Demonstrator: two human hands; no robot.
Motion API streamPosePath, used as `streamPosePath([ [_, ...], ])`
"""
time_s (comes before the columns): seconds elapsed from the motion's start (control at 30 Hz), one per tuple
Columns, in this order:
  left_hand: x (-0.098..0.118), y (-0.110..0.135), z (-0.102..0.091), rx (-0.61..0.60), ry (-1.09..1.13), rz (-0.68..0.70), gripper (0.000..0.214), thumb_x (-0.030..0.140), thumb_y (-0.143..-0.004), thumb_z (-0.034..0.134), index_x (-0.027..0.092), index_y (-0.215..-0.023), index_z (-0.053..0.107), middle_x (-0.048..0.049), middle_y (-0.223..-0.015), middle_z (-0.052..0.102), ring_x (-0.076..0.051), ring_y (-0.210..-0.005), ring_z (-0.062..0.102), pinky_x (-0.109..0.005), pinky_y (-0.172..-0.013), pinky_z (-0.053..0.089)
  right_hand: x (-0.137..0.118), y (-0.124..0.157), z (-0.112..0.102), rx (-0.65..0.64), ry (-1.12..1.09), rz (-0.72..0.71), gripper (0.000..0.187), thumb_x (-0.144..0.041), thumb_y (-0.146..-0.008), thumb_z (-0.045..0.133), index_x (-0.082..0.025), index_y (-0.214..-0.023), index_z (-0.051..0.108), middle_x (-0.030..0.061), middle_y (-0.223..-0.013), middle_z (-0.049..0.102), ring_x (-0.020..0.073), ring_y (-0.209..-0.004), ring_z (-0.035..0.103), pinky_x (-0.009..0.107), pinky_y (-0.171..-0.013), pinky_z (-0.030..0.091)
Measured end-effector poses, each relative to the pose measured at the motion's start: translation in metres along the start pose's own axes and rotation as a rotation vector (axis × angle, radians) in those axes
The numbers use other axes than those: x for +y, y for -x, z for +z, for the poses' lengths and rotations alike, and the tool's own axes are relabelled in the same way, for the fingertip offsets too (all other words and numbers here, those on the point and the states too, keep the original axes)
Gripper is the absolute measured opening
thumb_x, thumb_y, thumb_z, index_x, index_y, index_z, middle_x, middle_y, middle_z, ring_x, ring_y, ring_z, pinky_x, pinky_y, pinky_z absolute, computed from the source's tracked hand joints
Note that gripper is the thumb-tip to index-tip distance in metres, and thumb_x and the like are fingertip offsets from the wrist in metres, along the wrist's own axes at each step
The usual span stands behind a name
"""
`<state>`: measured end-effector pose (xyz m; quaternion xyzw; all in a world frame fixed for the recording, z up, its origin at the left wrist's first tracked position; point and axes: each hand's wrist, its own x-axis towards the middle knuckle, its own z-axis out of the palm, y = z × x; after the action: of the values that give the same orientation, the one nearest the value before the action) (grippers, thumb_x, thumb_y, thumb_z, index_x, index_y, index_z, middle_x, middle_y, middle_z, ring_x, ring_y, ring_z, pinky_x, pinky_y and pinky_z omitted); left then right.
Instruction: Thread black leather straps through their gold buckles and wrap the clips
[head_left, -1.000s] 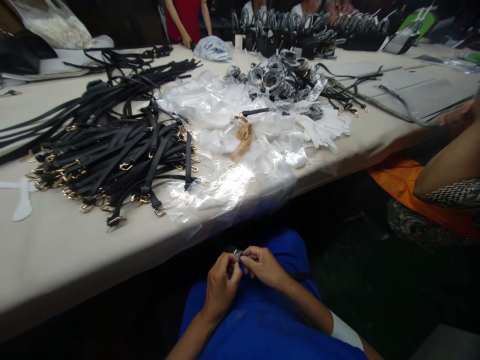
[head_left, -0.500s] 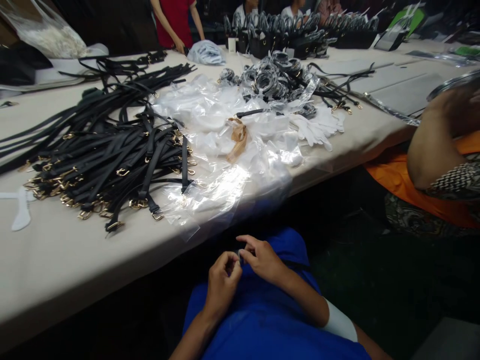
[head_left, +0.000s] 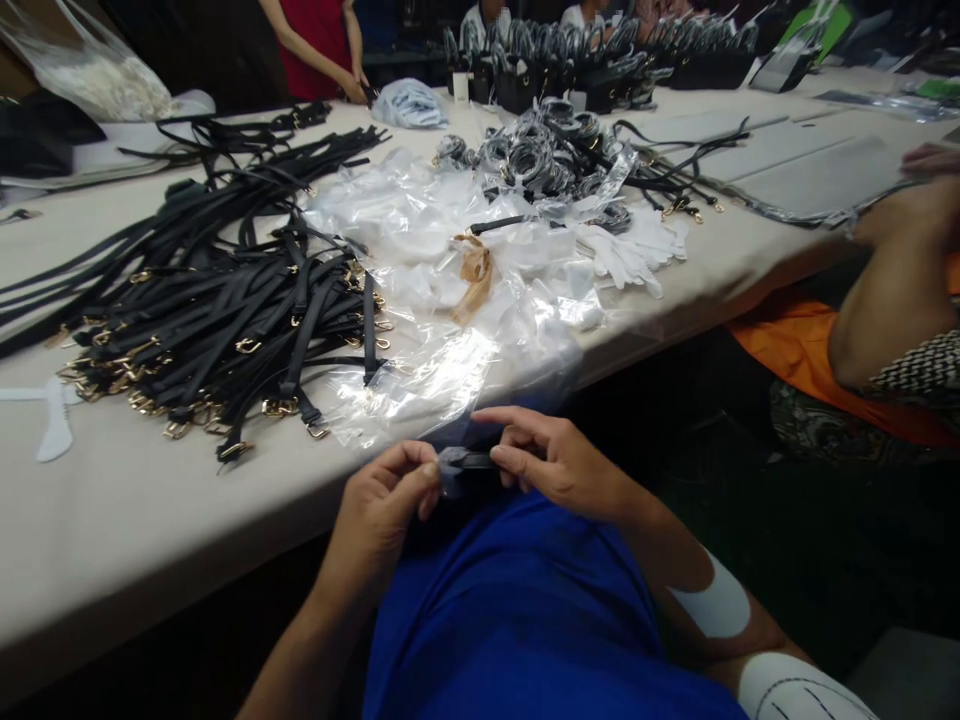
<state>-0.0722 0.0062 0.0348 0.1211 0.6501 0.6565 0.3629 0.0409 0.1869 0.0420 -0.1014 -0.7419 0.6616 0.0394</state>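
Observation:
Just off the table's front edge, above my blue-clad lap, a short length of black strap (head_left: 477, 461) stretches between my hands. Clear plastic film (head_left: 451, 458) wraps its left end. My left hand (head_left: 384, 500) is closed, pinching that film between thumb and fingers. My right hand (head_left: 562, 465) grips the strap between thumb and curled fingers, its index finger stretched out above. How far the strap runs inside my right hand is hidden. On the table, ahead and to the left, lies a heap of black straps with gold buckles (head_left: 225, 330).
Crumpled clear plastic bags (head_left: 427, 260) cover the table's middle, with white gloves (head_left: 637, 250) beside them. Behind lie coiled, film-wrapped straps (head_left: 536, 150). Black handbags (head_left: 525, 90) stand at the back. A co-worker's arm (head_left: 892, 270) is at the right; a person in red (head_left: 322, 50) stands across.
Both hands have risen toward the table edge and moved apart, the left one leftward. The film-wrapped strap now shows between them. The co-worker's arm at right has shifted, its hand lower.

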Motion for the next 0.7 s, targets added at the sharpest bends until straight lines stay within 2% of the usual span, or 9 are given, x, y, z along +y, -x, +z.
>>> streamPosePath([
  [0.07,0.025,0.000,-0.011,0.039,0.053,0.034,0.021,0.032,-0.070,0.075,0.017,-0.076,0.061,0.0027,-0.059,0.051,-0.009,-0.052,0.041,-0.019,-0.049,0.032,-0.023,0.009,-0.015,0.012,-0.053,-0.029,0.038,-0.025,-0.091,0.059,-0.019,-0.128,0.058,-0.0036,-0.062,0.056,0.0073,-0.049,0.046,0.018,-0.045,0.036],
  [0.13,0.046,0.003,-0.012,0.047,0.003,0.103,0.021,0.032,-0.070,0.076,0.017,-0.077,0.063,0.0017,-0.059,0.052,-0.009,-0.052,0.042,-0.020,-0.048,0.033,-0.046,0.011,-0.023,0.037,-0.052,-0.094,0.034,-0.024,-0.090,0.061,-0.018,-0.123,0.061,-0.0039,-0.061,0.054,0.0061,-0.049,0.044,0.016,-0.043,0.033],
  [0.27,0.081,0.008,0.014,-0.070,-0.175,0.210,0.021,0.035,-0.073,0.074,0.016,-0.080,0.067,0.0016,-0.054,0.052,-0.010,-0.049,0.043,-0.019,-0.046,0.033,-0.088,-0.012,-0.019,0.019,0.013,-0.268,0.032,-0.021,-0.085,0.067,-0.017,-0.116,0.066,-0.0066,-0.059,0.050,0.0044,-0.053,0.048,0.013,-0.047,0.038],
  [0.33,0.099,0.006,0.023,-0.104,-0.183,0.270,0.018,0.031,-0.073,0.073,0.014,-0.077,0.068,0.0011,-0.056,0.053,-0.009,-0.050,0.046,-0.017,-0.045,0.035,-0.105,-0.022,-0.019,-0.027,0.014,-0.332,0.030,-0.026,-0.083,0.068,-0.015,-0.110,0.068,-0.0082,-0.058,0.050,0.0027,-0.050,0.049,0.012,-0.046,0.037],
  [0.4,0.118,-0.001,0.022,-0.092,-0.118,0.322,0.009,0.021,-0.072,0.069,0.012,-0.074,0.067,0.0009,-0.061,0.056,-0.007,-0.053,0.049,-0.014,-0.048,0.038,-0.120,-0.020,-0.025,-0.027,0.022,-0.337,0.030,-0.031,-0.082,0.066,-0.013,-0.106,0.069,-0.0084,-0.062,0.055,0.0016,-0.050,0.052,0.012,-0.046,0.036],
  [0.5,0.143,-0.009,0.011,-0.031,-0.023,0.356,0.007,0.006,-0.072,0.055,0.007,-0.073,0.062,0.0024,-0.065,0.057,-0.002,-0.057,0.052,-0.010,-0.055,0.038,-0.139,-0.001,-0.038,0.063,0.070,-0.281,0.036,-0.031,-0.082,0.062,-0.012,-0.113,0.066,-0.0081,-0.067,0.061,0.0003,-0.050,0.055,0.013,-0.045,0.029],
  [0.57,0.155,-0.009,0.009,-0.053,-0.066,0.372,0.013,0.003,-0.075,0.046,0.005,-0.071,0.058,0.0042,-0.061,0.054,0.001,-0.054,0.050,-0.009,-0.056,0.034,-0.152,0.007,-0.045,0.137,0.158,-0.299,0.041,-0.030,-0.082,0.059,-0.013,-0.119,0.062,-0.0093,-0.065,0.061,-0.0001,-0.052,0.056,0.015,-0.046,0.024],
  [0.63,0.164,-0.005,0.019,-0.115,-0.162,0.437,0.018,0.002,-0.077,0.039,0.004,-0.068,0.055,0.0059,-0.059,0.052,0.003,-0.052,0.049,-0.009,-0.058,0.030,-0.166,0.004,-0.046,0.204,0.298,-0.359,0.046,-0.027,-0.081,0.055,-0.011,-0.125,0.057,-0.0111,-0.061,0.058,0.0000,-0.055,0.057,0.017,-0.048,0.023],
  [0.7,0.173,-0.002,0.033,-0.114,-0.248,0.513,0.024,0.000,-0.078,0.033,0.002,-0.066,0.054,0.0074,-0.059,0.052,0.002,-0.058,0.055,-0.012,-0.062,0.028,-0.180,-0.008,-0.044,0.193,0.404,-0.397,0.053,-0.026,-0.082,0.050,-0.005,-0.132,0.048,-0.0111,-0.057,0.054,0.0026,-0.060,0.059,0.020,-0.049,0.025],
])
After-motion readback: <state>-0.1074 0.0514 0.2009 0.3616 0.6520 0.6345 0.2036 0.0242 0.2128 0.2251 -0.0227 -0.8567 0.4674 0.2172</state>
